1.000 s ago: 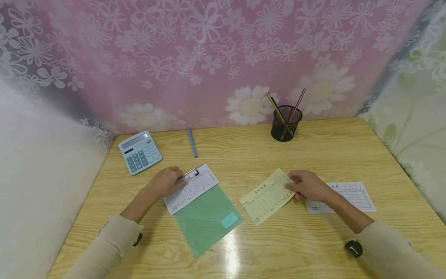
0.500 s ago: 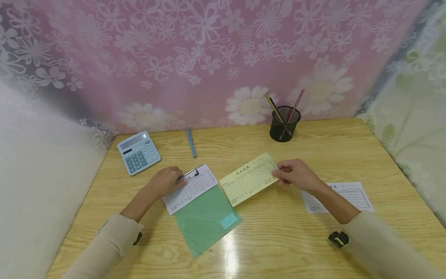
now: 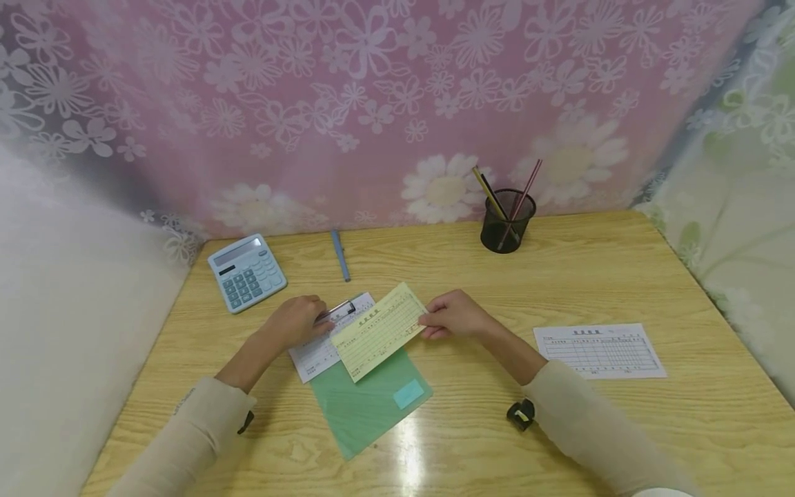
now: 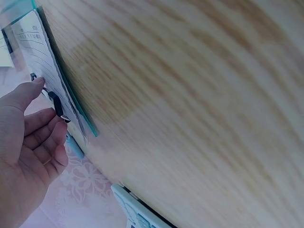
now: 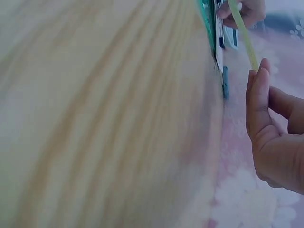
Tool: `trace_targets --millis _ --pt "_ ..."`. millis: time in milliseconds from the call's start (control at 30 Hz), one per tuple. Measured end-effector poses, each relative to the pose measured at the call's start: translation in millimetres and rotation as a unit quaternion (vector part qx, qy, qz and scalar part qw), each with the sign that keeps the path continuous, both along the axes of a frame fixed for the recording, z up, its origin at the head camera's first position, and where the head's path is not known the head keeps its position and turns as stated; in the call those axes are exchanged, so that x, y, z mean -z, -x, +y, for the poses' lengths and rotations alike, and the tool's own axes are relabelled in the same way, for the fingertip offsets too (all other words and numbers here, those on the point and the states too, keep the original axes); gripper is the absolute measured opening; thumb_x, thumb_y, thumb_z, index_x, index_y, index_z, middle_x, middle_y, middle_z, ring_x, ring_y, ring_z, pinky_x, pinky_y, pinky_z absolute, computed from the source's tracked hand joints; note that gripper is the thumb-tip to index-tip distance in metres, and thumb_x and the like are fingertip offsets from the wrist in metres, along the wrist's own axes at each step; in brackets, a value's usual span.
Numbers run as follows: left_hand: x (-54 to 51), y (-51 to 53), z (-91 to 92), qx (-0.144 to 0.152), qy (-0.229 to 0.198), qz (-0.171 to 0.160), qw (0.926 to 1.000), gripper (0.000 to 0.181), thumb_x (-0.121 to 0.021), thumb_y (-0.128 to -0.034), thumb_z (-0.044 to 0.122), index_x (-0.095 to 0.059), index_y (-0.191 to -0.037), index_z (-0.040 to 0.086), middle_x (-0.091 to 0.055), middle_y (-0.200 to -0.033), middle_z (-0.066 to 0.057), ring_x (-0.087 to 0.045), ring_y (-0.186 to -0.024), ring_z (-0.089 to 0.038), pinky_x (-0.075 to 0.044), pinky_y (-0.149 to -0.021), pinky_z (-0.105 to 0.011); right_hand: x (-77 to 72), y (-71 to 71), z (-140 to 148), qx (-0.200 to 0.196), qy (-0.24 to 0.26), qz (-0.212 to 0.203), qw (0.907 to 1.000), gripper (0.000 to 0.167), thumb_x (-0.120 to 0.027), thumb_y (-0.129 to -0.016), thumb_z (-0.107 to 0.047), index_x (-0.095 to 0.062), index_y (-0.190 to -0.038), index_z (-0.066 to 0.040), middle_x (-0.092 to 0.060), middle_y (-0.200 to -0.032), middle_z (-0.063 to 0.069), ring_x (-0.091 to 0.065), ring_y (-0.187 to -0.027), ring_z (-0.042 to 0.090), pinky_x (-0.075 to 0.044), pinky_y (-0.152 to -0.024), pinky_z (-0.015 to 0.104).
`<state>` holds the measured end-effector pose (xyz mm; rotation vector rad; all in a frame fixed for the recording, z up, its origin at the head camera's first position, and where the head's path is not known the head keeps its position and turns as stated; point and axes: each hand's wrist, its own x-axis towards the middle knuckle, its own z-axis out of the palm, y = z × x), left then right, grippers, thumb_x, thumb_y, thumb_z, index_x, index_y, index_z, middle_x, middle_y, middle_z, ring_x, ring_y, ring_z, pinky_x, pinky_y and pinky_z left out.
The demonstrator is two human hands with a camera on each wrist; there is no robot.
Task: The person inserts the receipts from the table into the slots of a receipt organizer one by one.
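A green clipboard (image 3: pixel 366 414) lies at the left of centre with a white form (image 3: pixel 304 359) under its metal clip (image 3: pixel 335 312). The left hand (image 3: pixel 297 323) grips the clip; in the left wrist view that hand (image 4: pixel 33 137) has its thumb and fingers around it. By its right edge, the right hand (image 3: pixel 456 316) pinches a yellow form (image 3: pixel 379 331), which covers part of the white form and clipboard. The right wrist view shows the yellow form (image 5: pixel 244 38) edge-on, raised off the white sheet, between thumb and fingers of the right hand (image 5: pixel 278 128).
A second white form (image 3: pixel 599 351) lies on the table (image 3: pixel 621 276) at the right. Behind stand a black mesh pen cup (image 3: pixel 506 231) with pencils, a blue pen (image 3: pixel 340 255) and a blue calculator (image 3: pixel 248 273) at the back left. A floral curtain closes the back.
The right hand has carried the yellow form leftward from the bare table to over the clipboard, uncovering the white form at the right. The left hand has stayed at the clip.
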<state>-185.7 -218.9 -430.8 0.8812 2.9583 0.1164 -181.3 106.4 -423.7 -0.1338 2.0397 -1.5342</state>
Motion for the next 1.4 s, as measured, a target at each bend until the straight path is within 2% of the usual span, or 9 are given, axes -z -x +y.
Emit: trace_targets --millis 167,300,500,767,1000,1167,1400 --pt "0.6 0.2 -0.3 -0.004 -0.002 -0.007 1.0000 0.024 -0.067 -0.0874 0.031 -0.065 -0.084 0.007 -0.059 -0.076 -0.001 -0.048 -0.062 -0.009 -0.044 -0.060 -0.027 8.3 0.0 -28.4 -0.007 -0.021 -0.028 0.9994 0.012 -0.061 -0.090 -0.005 -0.065 -0.088 0.006 -0.071 -0.070 0.011 -0.069 -0.063 0.014 -0.057 -0.064 0.028" --pt "1.5 0.2 -0.9 -0.004 -0.006 -0.006 1.0000 0.024 -0.068 -0.0871 0.031 -0.065 -0.083 0.007 -0.058 -0.076 -0.001 -0.047 -0.062 -0.009 -0.043 -0.059 -0.027 12.2 0.7 -45.3 -0.013 -0.038 -0.041 0.9983 0.014 -0.060 -0.091 -0.005 -0.061 -0.080 0.003 -0.071 -0.070 0.011 -0.068 -0.060 0.013 -0.057 -0.062 0.027" --pt "2.2 1.9 -0.2 0.001 0.000 0.010 1.0000 0.023 -0.068 -0.0868 0.029 -0.064 -0.080 0.007 -0.057 -0.073 0.000 -0.047 -0.061 -0.010 -0.042 -0.058 -0.027 15.9 -0.2 -63.6 -0.015 -0.056 -0.052 0.9970 0.015 -0.060 -0.091 -0.005 -0.060 -0.076 0.000 -0.072 -0.072 0.013 -0.067 -0.056 0.012 -0.056 -0.057 0.026" --pt "3.2 2.3 4.1 0.024 0.009 0.035 0.9990 0.027 -0.067 -0.0847 0.024 -0.056 -0.066 0.009 -0.045 -0.061 0.002 -0.036 -0.054 -0.008 -0.030 -0.050 -0.022 16.9 -4.7 -76.0 -0.011 -0.075 -0.032 0.9966 0.021 -0.058 -0.092 -0.005 -0.054 -0.071 -0.003 -0.072 -0.072 0.011 -0.068 -0.057 0.013 -0.055 -0.056 0.026" --pt "4.0 1.0 5.6 0.023 0.028 0.048 0.9982 0.024 -0.066 -0.0836 0.022 -0.059 -0.067 0.007 -0.046 -0.061 0.001 -0.037 -0.053 -0.010 -0.033 -0.050 -0.024 13.4 -6.9 -81.9 -0.001 -0.094 -0.021 0.9953 0.020 -0.057 -0.092 -0.005 -0.053 -0.072 -0.004 -0.070 -0.069 0.009 -0.066 -0.055 0.012 -0.055 -0.056 0.026" --pt "4.3 1.4 6.5 0.025 0.028 0.048 0.9981 0.024 -0.064 -0.0839 0.020 -0.056 -0.065 0.008 -0.045 -0.061 0.002 -0.037 -0.053 -0.010 -0.034 -0.052 -0.025 13.0 -7.0 -84.7 0.008 -0.108 -0.012 0.9941 0.021 -0.058 -0.092 -0.006 -0.053 -0.071 -0.006 -0.068 -0.065 0.007 -0.065 -0.053 0.011 -0.054 -0.053 0.024" --pt "6.9 1.7 6.4 0.031 0.042 0.056 0.9971 0.024 -0.063 -0.0848 0.020 -0.056 -0.065 0.009 -0.047 -0.062 0.001 -0.037 -0.054 -0.010 -0.035 -0.053 -0.025 9.3 -7.7 -87.5 0.006 -0.120 -0.005 0.9927 0.020 -0.058 -0.091 -0.006 -0.058 -0.072 -0.003 -0.068 -0.065 0.006 -0.065 -0.053 0.011 -0.054 -0.054 0.025"
